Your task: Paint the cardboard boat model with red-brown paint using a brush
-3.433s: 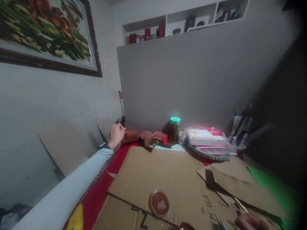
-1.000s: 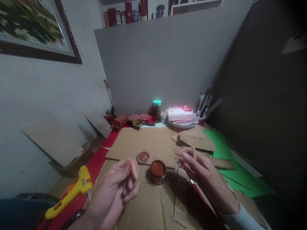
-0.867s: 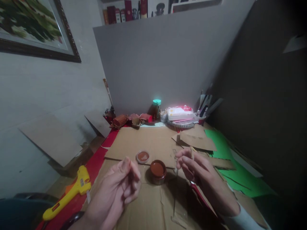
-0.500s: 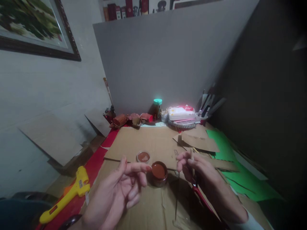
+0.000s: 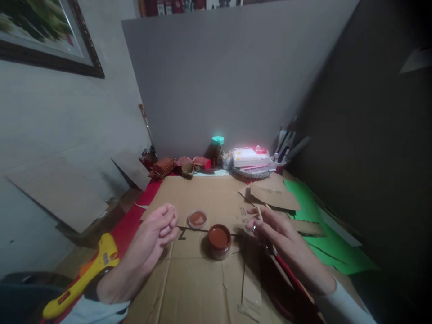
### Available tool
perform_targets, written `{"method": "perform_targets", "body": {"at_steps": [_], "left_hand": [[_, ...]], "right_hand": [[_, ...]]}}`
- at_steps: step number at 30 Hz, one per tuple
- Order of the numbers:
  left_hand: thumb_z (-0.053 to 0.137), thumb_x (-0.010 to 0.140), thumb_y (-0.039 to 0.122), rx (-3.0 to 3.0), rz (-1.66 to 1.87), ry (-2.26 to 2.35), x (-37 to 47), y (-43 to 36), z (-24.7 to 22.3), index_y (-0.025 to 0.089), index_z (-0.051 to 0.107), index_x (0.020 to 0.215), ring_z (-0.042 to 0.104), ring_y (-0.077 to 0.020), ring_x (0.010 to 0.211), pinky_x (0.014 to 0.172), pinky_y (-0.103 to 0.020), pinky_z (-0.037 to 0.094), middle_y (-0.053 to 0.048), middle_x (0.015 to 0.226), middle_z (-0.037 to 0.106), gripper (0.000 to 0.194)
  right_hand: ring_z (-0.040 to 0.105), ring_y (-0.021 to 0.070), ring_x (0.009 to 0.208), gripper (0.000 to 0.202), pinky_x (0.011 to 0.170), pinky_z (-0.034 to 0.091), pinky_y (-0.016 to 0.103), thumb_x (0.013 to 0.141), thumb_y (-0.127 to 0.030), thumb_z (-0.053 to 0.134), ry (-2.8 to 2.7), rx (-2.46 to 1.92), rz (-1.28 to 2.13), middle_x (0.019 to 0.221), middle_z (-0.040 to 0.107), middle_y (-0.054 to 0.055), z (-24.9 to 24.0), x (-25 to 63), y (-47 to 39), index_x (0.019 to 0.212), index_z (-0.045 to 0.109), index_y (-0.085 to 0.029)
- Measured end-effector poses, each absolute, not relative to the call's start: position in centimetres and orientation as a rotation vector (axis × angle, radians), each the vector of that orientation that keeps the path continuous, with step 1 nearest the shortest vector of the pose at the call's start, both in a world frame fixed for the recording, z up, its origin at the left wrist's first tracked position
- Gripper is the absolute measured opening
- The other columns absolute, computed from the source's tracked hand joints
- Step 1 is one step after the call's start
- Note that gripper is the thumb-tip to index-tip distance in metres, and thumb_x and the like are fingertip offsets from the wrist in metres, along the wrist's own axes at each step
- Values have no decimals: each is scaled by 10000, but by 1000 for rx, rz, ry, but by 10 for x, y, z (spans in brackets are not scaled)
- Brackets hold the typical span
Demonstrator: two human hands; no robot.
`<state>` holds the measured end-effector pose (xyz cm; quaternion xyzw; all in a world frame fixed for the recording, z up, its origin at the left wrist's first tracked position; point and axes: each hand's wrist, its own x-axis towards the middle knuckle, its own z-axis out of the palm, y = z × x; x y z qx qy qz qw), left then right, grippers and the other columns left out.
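Note:
An open jar of reddish-brown paint stands on the cardboard, between my hands. Its round lid, coated inside with the same brown, lies just behind and left of it. To the left of the jar, my left hand is closed, fingertips pressed together; whether anything is between them is too small to tell. On the right, my right hand grips a thin wooden stick that points upward between the fingers. Beneath that hand lies a red-handled tool, partly hidden.
A yellow glue gun lies at the left edge. Along the back are corrugated red-brown pieces, a teal-lidded jar and a tissue pack. Cardboard scraps and a green sheet lie right.
My left hand has pulled back left from the paint jar, and its extended index finger has curled in to the others. My right hand still holds the stick. The view has shifted slightly.

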<state>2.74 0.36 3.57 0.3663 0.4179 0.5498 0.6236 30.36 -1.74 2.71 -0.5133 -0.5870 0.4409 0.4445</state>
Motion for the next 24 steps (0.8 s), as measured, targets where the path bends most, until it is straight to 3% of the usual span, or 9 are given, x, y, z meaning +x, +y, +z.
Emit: {"method": "perform_targets", "body": {"at_steps": [4,7,10,14,17,20,24], "left_hand": [[885,636,359,845,1250,906,29,3,35,149,509,615,230,-15,453,377,-131,165,66,574,430,432],[868,661,370,847,1251,873,29,4,35,157,481,578,210,-25,450,379,-144,181,73,540,379,449],[841,706,401,841,1250,838,28,6,32,164,466,552,181,-36,448,380,-153,201,79,515,335,469],[802,765,429,820,1237,809,26,10,23,160,511,572,171,-38,438,381,-148,210,88,488,308,440],[813,746,468,784,1239,809,25,10,20,158,493,538,179,-29,414,368,-148,210,89,455,295,492],[862,689,407,758,1275,872,26,10,22,138,567,588,235,-23,411,352,-137,226,65,490,386,412],[611,924,244,723,1309,960,28,11,27,95,717,925,297,-31,424,337,-128,263,-6,653,562,183]], "right_hand": [[616,213,758,523,627,486,297,916,-609,529,-1538,-1326,1054,938,694,77,22,308,-16,1196,568,-168],[670,278,901,559,785,529,377,902,-645,500,-1616,-1376,966,993,713,105,10,314,-11,1183,612,-175],[637,353,1089,543,973,472,482,885,-657,511,-1692,-1460,839,1107,714,134,-2,319,-7,1131,667,-199],[593,394,1180,566,1025,431,548,897,-638,497,-1794,-1580,723,1234,689,152,-6,325,-12,1218,667,-203],[600,380,1176,557,1012,443,530,930,-597,436,-1860,-1640,656,1252,680,157,0,328,-22,1252,643,-192],[637,323,1107,439,957,481,451,975,-511,398,-1948,-1647,611,1189,699,133,8,324,-35,1179,646,-212],[667,236,879,348,826,504,351,1039,-356,310,-2060,-1635,589,952,707,87,12,308,-53,946,618,-221]]}}
